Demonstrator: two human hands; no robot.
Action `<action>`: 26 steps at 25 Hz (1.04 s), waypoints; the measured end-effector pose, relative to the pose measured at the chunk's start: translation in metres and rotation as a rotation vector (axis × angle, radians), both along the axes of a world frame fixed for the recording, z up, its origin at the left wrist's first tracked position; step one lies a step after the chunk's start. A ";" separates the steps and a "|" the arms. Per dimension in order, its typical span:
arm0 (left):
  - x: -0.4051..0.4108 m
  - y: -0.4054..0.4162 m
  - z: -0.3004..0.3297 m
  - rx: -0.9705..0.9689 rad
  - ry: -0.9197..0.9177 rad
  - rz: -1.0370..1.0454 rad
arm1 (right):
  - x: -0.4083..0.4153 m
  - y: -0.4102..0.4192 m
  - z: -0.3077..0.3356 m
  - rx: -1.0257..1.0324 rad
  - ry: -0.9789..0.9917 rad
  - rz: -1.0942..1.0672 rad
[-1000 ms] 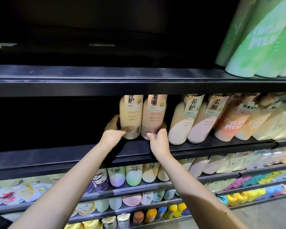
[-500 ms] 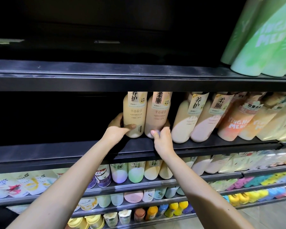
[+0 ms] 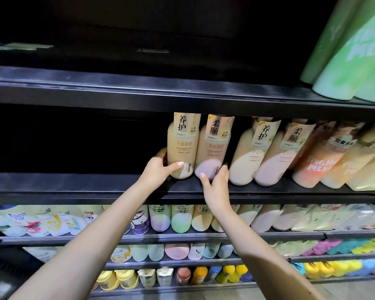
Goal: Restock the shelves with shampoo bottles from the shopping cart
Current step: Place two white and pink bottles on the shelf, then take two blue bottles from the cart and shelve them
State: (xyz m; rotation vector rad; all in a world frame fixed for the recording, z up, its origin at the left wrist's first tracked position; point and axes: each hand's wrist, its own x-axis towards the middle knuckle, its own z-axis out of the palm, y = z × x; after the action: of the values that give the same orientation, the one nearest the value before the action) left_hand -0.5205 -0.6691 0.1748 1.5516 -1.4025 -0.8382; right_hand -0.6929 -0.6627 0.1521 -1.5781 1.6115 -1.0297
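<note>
Two shampoo bottles stand upright on the black middle shelf (image 3: 95, 187). The cream-yellow bottle (image 3: 182, 148) is on the left and my left hand (image 3: 159, 169) grips its base, thumb across the front and fingers behind. Beside it stands the pinkish bottle (image 3: 212, 152), whose lower part my right hand (image 3: 214, 185) holds with fingers round its right side. To the right of these, more bottles of the same two kinds (image 3: 260, 156) line the shelf. The shopping cart is out of view.
The middle shelf left of the held bottles is dark and bare. Green bottles (image 3: 355, 61) stand on the top shelf at the right. Orange and yellow bottles (image 3: 325, 165) fill the middle shelf's right end. Lower shelves (image 3: 182, 237) hold several rows of mixed bottles and pouches.
Both hands keep their hold on the two bottles. The bottles now stand more upright and a little further right in the view, which has shifted slightly.
</note>
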 end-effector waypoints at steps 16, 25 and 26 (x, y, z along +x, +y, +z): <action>0.090 0.394 -0.117 0.538 -0.649 0.519 | 0.147 0.255 -0.120 -0.050 0.597 1.033; 0.144 0.661 -0.149 0.801 -0.528 0.634 | 0.224 0.483 -0.153 -0.010 0.751 1.338; 0.151 0.675 -0.147 0.799 -0.521 0.640 | 0.231 0.496 -0.152 0.011 0.735 1.348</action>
State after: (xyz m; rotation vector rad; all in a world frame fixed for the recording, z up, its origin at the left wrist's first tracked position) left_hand -0.3698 0.0056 0.0277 2.7886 -0.7812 -0.6290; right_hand -0.4615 -0.1664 -0.0003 -2.5223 0.4987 0.3195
